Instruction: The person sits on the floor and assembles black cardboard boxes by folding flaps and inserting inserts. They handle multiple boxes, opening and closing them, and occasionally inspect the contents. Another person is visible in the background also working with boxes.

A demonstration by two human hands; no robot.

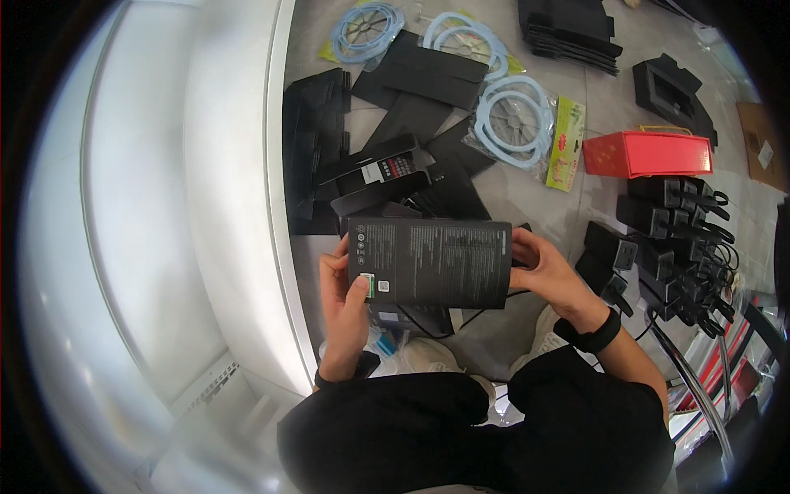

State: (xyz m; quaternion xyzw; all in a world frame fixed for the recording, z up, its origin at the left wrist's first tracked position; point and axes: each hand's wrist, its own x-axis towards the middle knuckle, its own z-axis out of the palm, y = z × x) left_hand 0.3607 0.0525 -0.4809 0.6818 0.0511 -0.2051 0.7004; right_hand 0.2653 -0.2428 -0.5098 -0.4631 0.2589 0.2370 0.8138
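Note:
A black cardboard box [436,262] covered in small pale print is held level in front of me, above my knees. My left hand [341,309] grips its left end, with the thumb on the front face by a small green and white sticker [368,286]. At the right end my right hand [555,272] is closed around the box's edge, its fingers partly hidden behind it. Just beyond the box lies an opened black carton [378,174] with a printed white label inside. A dark cable [424,331] hangs below the box.
A white lit cabinet [234,165] runs along the left. Flat black cartons [432,70] and bagged light-blue rings [514,122] lie on the floor ahead. To the right stand a red box [648,155] and several black devices with cables [671,230]; metal tubes [695,387] lie nearer.

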